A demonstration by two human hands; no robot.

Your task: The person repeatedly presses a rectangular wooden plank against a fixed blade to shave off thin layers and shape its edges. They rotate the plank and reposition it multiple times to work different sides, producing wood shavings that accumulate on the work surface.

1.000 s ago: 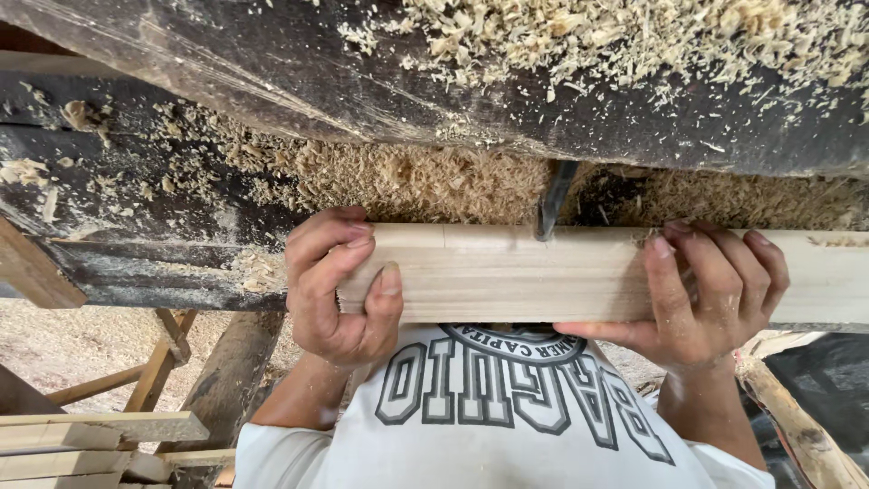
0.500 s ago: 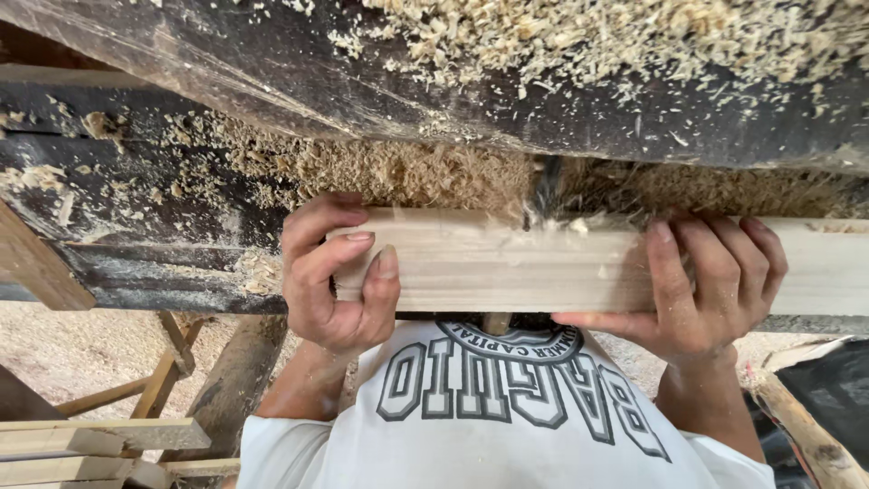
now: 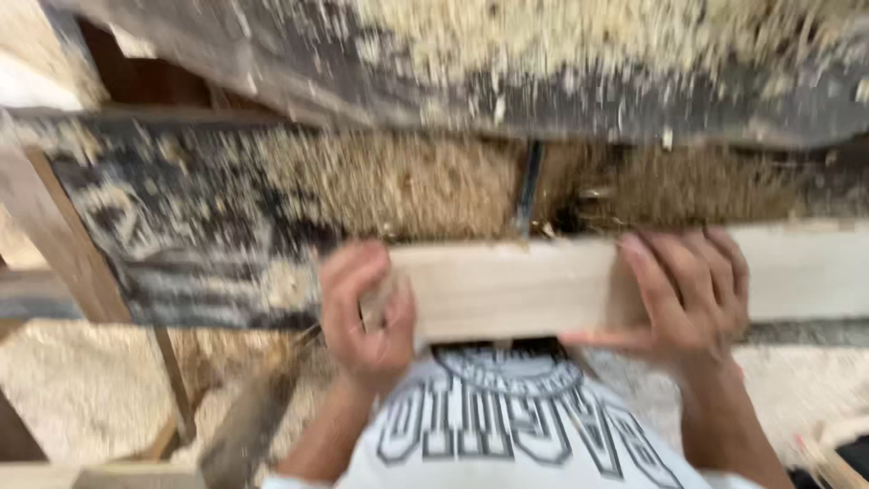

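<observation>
A pale wooden plank point(image 3: 507, 288) lies crosswise in front of my chest, and both hands hold it. My left hand point(image 3: 367, 312) wraps around its left end, thumb on the near face. My right hand point(image 3: 692, 290) grips it further right, fingers laid over the top. A dark narrow saw blade point(image 3: 525, 190) stands upright just beyond the plank's far edge, between my hands. The whole view is blurred by motion.
A dark machine table point(image 3: 226, 235) heaped with sawdust point(image 3: 407, 186) lies beyond the plank. A second sawdust-covered dark surface point(image 3: 543, 63) runs above it. Wooden legs and braces point(image 3: 72, 244) stand at left. My white printed shirt point(image 3: 516, 426) fills the bottom.
The view has swung and blurred. The plank has slid right, so its left end now sits closer to the blade. Both hands keep their grip.
</observation>
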